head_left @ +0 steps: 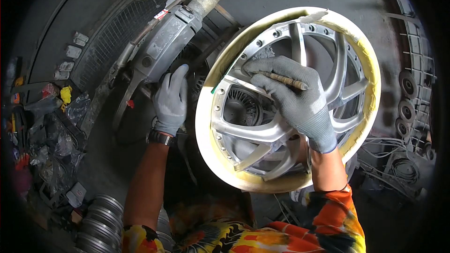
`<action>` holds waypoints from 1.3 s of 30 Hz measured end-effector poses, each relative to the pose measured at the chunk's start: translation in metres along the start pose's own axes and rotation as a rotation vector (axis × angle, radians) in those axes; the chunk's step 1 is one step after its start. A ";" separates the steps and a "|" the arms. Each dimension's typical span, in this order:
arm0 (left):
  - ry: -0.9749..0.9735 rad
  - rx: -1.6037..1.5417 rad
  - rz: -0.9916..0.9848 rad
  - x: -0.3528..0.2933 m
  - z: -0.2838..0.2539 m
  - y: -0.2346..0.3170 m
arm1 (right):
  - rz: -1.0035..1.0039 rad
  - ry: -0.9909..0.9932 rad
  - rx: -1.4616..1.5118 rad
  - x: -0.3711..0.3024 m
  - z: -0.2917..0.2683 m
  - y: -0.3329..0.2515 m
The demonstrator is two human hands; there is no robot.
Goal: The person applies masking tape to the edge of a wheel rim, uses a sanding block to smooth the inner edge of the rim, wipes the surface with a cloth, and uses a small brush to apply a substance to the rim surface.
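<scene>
A silver spoked alloy wheel (pixel 255 133) stands tilted in front of me, its outer lip covered with yellow-cream masking (pixel 374 65). My right hand (pixel 293 86), in a grey glove, lies over the upper left spokes. Its fingers are closed around a thin, tan, ringed stick-like tool (pixel 283 80) whose blunt end points right; the working tip is hidden by the fingertips. Left of the wheel, my gloved left hand (pixel 172 100) has its fingers stretched upward beside a dusty grey power tool (pixel 164 42) with a taped neck and a round wheel at its top end. Nothing shows in that hand.
Plastic bags and clutter (pixel 56 140) fill the left side. Stacked metal rims (pixel 101 225) stand at lower left. A wire rack with round discs (pixel 407 84) runs along the right, above coiled cables (pixel 404 168). Behind the spokes is a dark, finned round part (pixel 241 110).
</scene>
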State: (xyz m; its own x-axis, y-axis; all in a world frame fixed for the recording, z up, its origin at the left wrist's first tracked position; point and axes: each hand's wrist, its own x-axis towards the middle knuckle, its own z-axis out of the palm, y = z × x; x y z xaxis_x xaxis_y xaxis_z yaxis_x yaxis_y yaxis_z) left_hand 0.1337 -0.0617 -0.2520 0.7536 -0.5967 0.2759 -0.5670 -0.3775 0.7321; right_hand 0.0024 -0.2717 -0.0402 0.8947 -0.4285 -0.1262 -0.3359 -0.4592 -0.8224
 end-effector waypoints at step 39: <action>0.063 0.012 0.024 0.001 0.002 0.001 | -0.391 0.035 -0.375 -0.013 0.000 -0.002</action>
State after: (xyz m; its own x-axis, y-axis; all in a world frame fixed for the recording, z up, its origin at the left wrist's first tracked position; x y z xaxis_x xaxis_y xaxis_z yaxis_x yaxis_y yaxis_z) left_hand 0.1329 -0.0638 -0.2524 0.7592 -0.5598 0.3322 -0.5886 -0.3723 0.7176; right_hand -0.0084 -0.2649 -0.0371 0.9658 -0.1930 0.1732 -0.0678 -0.8327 -0.5495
